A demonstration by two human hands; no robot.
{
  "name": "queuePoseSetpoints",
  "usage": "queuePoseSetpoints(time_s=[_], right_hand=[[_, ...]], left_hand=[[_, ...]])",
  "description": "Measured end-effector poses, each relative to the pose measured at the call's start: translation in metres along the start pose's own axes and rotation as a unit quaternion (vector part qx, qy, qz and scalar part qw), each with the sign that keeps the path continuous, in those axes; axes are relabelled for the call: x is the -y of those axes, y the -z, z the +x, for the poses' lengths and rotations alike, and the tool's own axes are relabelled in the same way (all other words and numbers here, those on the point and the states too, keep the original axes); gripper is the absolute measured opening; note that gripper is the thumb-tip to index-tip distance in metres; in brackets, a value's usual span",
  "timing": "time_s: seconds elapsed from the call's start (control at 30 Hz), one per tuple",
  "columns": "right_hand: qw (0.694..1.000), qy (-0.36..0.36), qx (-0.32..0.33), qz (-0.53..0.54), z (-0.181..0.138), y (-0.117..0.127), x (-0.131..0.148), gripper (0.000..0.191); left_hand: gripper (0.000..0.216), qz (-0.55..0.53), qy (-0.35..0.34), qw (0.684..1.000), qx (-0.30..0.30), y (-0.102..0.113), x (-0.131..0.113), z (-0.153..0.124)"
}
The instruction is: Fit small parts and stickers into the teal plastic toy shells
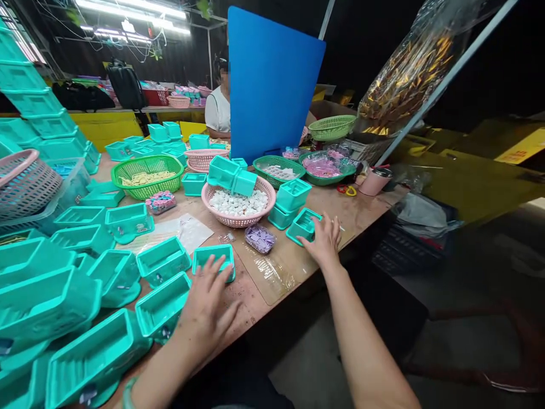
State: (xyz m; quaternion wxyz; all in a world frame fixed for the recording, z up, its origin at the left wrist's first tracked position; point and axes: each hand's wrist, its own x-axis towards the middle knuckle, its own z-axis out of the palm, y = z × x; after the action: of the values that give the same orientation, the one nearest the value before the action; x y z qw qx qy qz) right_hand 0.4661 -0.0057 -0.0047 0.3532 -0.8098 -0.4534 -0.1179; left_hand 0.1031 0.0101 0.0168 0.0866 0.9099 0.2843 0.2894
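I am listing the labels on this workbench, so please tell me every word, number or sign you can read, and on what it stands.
Nothing here reads clearly.
Yellow board, far right: red marks, too blurred to read.
Teal boxes and pink basket: no print visible.

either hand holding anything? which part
Nothing gripped. Left hand lies flat, fingertips on the near rim of a teal box; the right hand touches the edge of a teal tray.
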Motion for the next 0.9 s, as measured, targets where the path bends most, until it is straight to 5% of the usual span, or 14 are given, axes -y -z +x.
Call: queuePoseSetpoints(time_s=[0.07, 0.1, 0.2, 0.33, 0.43, 0.53, 0.6, 0.73, 0.9], right_hand=[[0.995, 0.056, 0.051, -0.059, 0.009, 0.014, -0.01, 0.015], [0.993, 0.085, 0.056, -0.068, 0.005, 0.022, -0.004, 0.013], [0.983, 0.172, 0.068, -0.01, -0.034, 0.053, 0.044, 0.029], [0.914, 0.257, 0.248, 0.191, -0.083, 0.081, 0.115, 0.034], [0.911, 0.192, 0.275, 0.241, -0.07, 0.061, 0.127, 0.027], [0.951, 0.095, 0.282, 0.089, -0.026, 0.014, 0.112, 0.019], [0.946, 0.078, 0.314, 0.034, -0.001, -0.015, 0.101, 0.01], [0.932, 0.081, 0.353, 0.026, 0.017, -0.042, 0.095, 0.014], [0.941, 0.081, 0.321, 0.065, 0.006, -0.032, 0.095, 0.005]], left_hand=[[0.071, -0.102, -0.014, 0.994, 0.033, -0.009, -0.021, 0.009], [0.075, -0.147, -0.01, 0.988, 0.047, -0.014, -0.031, 0.012], [0.093, -0.273, 0.047, 0.958, 0.07, -0.024, -0.052, 0.022], [0.106, -0.427, 0.225, 0.871, 0.095, -0.027, -0.058, 0.028], [0.089, -0.509, 0.326, 0.79, 0.101, -0.024, -0.048, 0.016], [0.074, -0.627, 0.38, 0.672, 0.103, -0.018, -0.037, -0.005], [0.068, -0.678, 0.411, 0.604, 0.084, -0.015, -0.033, -0.019], [0.067, -0.698, 0.47, 0.541, 0.012, -0.012, -0.032, -0.033], [0.067, -0.719, 0.482, 0.5, -0.018, -0.015, -0.031, -0.035]])
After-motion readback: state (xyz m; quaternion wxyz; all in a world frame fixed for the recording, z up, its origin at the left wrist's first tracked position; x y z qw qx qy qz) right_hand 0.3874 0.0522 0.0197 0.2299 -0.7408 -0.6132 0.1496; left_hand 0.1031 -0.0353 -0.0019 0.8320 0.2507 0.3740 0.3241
